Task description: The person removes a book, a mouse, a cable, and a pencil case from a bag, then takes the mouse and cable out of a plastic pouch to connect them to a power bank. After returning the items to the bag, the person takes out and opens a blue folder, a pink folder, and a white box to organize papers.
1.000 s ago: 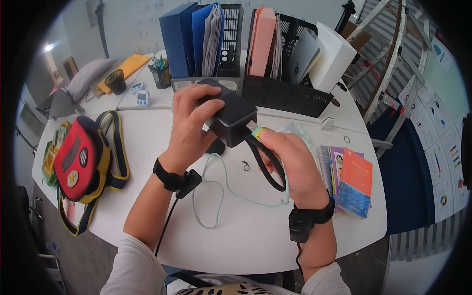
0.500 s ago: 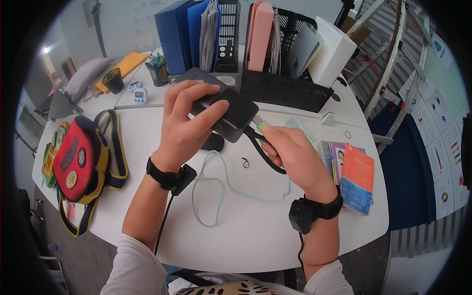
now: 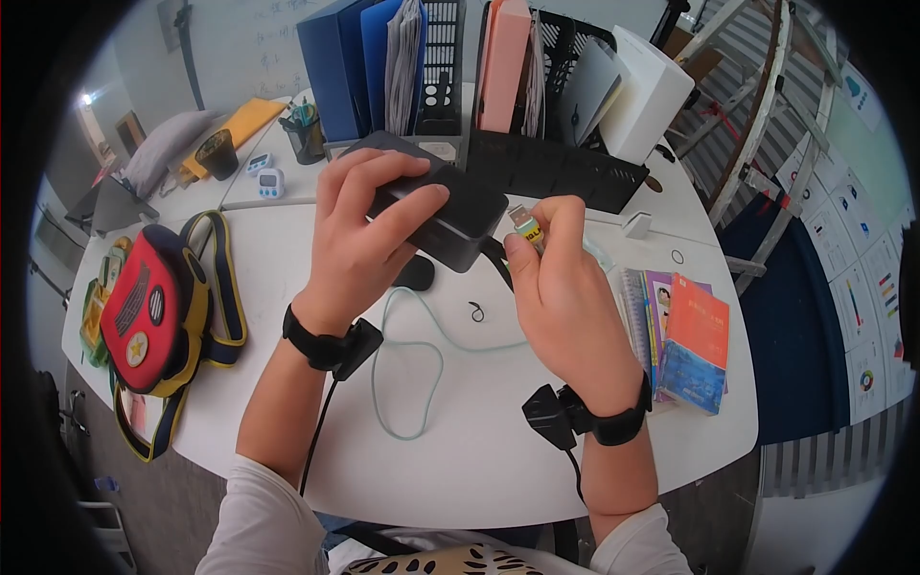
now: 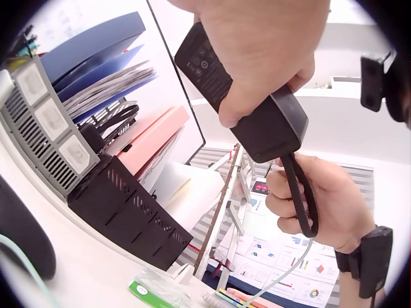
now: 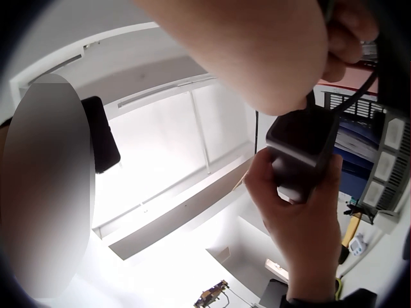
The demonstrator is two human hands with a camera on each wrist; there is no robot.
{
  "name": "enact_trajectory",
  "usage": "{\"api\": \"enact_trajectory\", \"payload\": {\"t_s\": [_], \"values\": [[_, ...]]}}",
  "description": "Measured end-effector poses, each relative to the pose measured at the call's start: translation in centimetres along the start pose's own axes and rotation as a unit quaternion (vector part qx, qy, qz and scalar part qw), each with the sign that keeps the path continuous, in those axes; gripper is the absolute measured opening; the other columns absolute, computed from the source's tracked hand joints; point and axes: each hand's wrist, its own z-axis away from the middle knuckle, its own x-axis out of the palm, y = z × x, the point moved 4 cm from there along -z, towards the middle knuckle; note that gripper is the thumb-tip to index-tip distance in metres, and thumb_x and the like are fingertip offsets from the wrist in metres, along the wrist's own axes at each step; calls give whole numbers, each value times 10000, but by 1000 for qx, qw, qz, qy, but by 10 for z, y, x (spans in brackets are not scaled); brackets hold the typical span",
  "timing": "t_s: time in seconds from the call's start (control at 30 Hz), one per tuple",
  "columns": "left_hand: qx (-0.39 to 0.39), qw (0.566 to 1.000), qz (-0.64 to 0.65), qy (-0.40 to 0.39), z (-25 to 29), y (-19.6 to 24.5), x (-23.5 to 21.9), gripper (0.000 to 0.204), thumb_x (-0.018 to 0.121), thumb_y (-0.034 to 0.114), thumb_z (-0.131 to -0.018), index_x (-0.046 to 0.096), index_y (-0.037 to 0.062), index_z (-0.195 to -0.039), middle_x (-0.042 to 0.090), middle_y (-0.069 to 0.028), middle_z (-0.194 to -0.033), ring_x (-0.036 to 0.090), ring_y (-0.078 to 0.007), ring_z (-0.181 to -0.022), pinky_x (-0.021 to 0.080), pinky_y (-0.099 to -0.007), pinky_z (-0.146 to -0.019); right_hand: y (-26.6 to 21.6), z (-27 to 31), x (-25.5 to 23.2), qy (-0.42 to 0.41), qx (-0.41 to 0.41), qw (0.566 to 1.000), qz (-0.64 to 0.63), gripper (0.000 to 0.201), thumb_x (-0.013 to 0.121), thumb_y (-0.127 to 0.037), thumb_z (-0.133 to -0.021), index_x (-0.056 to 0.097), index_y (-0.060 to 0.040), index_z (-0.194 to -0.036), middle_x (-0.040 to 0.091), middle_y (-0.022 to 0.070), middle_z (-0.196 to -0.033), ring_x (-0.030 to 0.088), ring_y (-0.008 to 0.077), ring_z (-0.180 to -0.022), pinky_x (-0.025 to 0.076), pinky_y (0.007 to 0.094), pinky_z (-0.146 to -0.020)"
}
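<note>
My left hand (image 3: 355, 230) grips a black power bank (image 3: 458, 222) from above, its fingers spread over the top and the thumb on the near side, holding it above the desk. A black strap loop (image 4: 303, 205) hangs from the end facing my right hand. Thumb and forefinger of my right hand (image 3: 573, 307) pinch a USB plug (image 3: 522, 220) with a green and yellow label, its metal tip pointing up beside the power bank. From it a pale green cable (image 3: 443, 369) trails in loops over the desk. In the left wrist view the other right fingers curl near the strap.
A black mouse (image 3: 415, 274) and a small black tie (image 3: 476, 311) lie on the desk (image 3: 460, 470). To the left is a red bag (image 3: 144, 307); books (image 3: 695, 335) lie right. File racks (image 3: 556, 171) with folders, a pen cup (image 3: 305, 136) and small timers (image 3: 271, 183) stand behind.
My right hand has drawn the plug away from the power bank's end and turned at the wrist, so the tip now points up. My left hand keeps its grip, with the power bank slightly tilted.
</note>
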Motion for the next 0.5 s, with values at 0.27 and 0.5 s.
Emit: {"api": "enact_trajectory", "payload": {"t_s": [0.27, 0.5], "values": [[-7, 1000, 2, 7, -1, -3, -1, 667, 863, -54, -575, 721, 210, -1170, 650, -26, -1274, 571, -322, -1216, 500, -438, -1007, -6, 0, -9, 49, -64, 996, 26, 178, 719, -120, -983, 612, -15, -1079, 661, 151, -946, 676, 364, -824, 528, 446, -715], [16, 1000, -16, -12, 0, 8, 2, 667, 854, -49, -559, 728, 215, -1159, 646, -29, -1271, 571, -316, -1218, 494, -443, -1005, 3, 0, -14, 5, 0, 999, 36, 147, 757, -95, -934, 684, 10, -1005, 681, 148, -897, 678, 333, -803, 509, 432, -698]]}}
